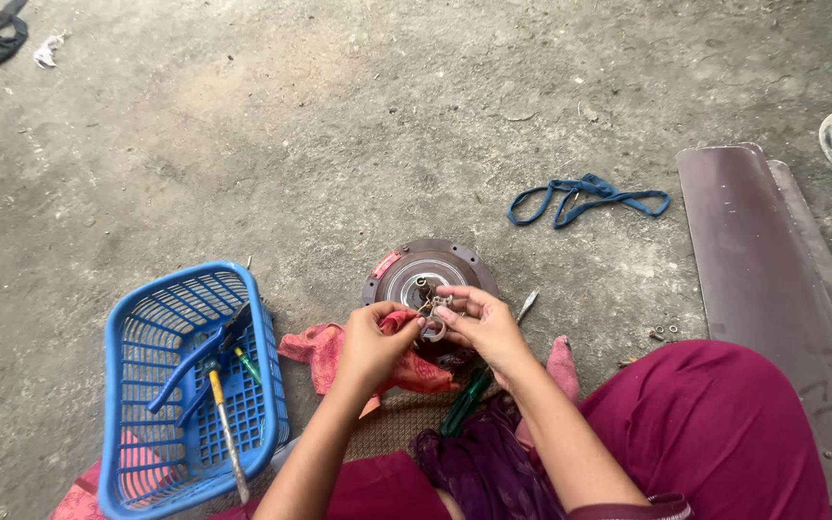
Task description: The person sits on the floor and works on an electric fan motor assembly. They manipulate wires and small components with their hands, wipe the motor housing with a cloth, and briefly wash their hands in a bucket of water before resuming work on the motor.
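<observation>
Together, both hands (375,339) (484,324) grip a small metal clip (434,312), pinched between fingertips above the motor hub (423,273).

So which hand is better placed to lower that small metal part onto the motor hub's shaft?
Probably the right hand: its fingertips pinch the small metal part directly over the round motor hub. The left hand only steadies the part from the side, over the red cloth.

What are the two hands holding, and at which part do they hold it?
Both the left hand and the right hand pinch a small metal part by its edges with their fingertips, above the round motor housing. Its kind cannot be told.
</observation>
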